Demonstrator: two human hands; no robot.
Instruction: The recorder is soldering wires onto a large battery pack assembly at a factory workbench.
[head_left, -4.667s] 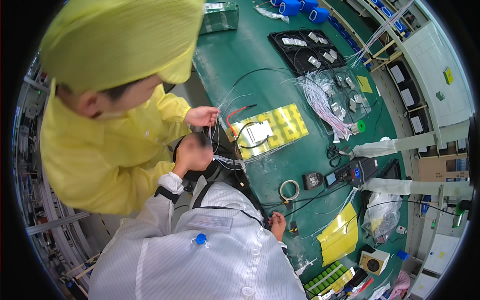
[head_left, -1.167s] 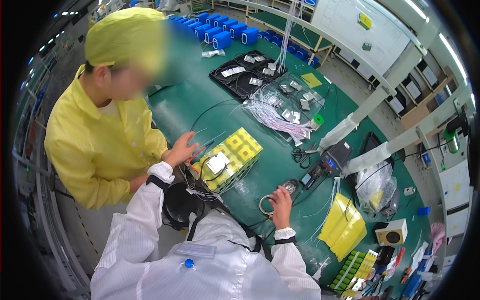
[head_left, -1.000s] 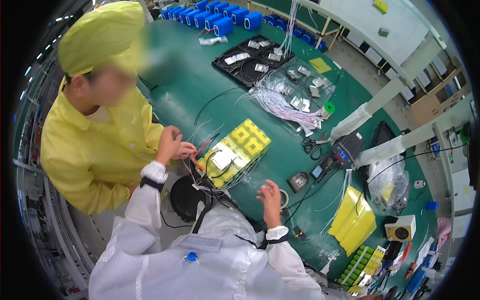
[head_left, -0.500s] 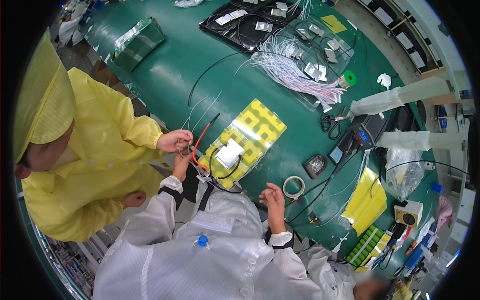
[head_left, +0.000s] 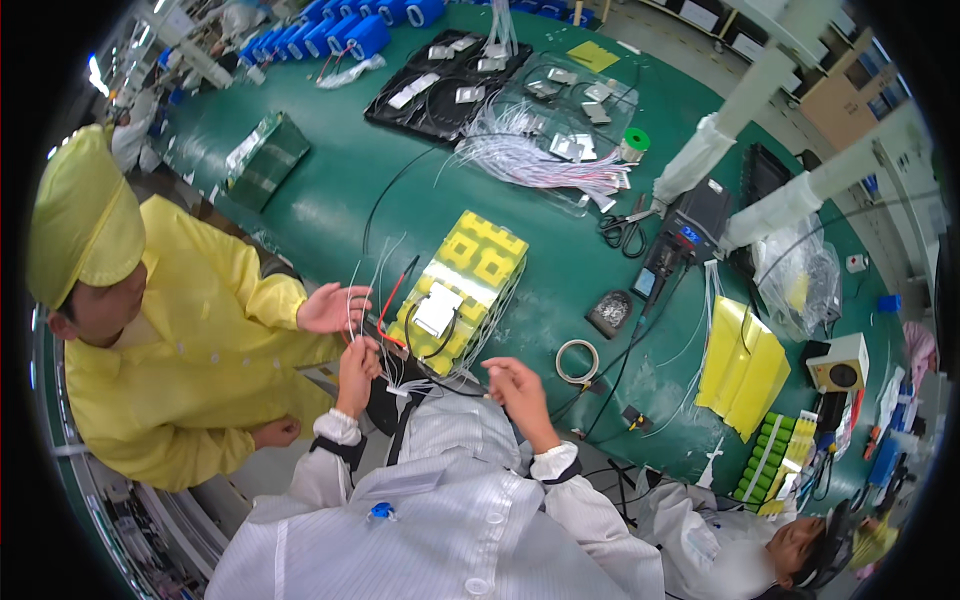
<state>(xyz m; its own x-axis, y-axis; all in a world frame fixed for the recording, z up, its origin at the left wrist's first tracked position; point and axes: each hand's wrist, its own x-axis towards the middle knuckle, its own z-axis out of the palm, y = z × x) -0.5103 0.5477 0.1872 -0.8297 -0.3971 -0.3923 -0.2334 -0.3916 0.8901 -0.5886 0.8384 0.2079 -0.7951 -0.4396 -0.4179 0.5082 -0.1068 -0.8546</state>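
A yellow-covered battery pack (head_left: 468,262) lies on the green table in front of me, with a white board (head_left: 438,310) on top and red (head_left: 396,292) and black leads. Thin white wires (head_left: 405,386) hang at its near left corner. My left hand (head_left: 357,372) is closed around some of these wires, left of the pack. Just beyond it, a co-worker's hand (head_left: 335,308) is spread beside the upright wire ends. My right hand (head_left: 522,398) is near the pack's near right corner, fingers apart and loosely bent, with nothing visible in them.
A tape roll (head_left: 577,361), a soldering station (head_left: 690,228), a tip cleaner (head_left: 608,313) and scissors (head_left: 625,232) are to the right. Yellow sheets (head_left: 740,365) lie farther right. White wire harnesses (head_left: 540,160) and a black tray (head_left: 425,115) sit at the back.
The co-worker's hand has come off the wires and spread. My right hand has moved closer to the pack. My left hand still holds wires. The whole view has shifted.
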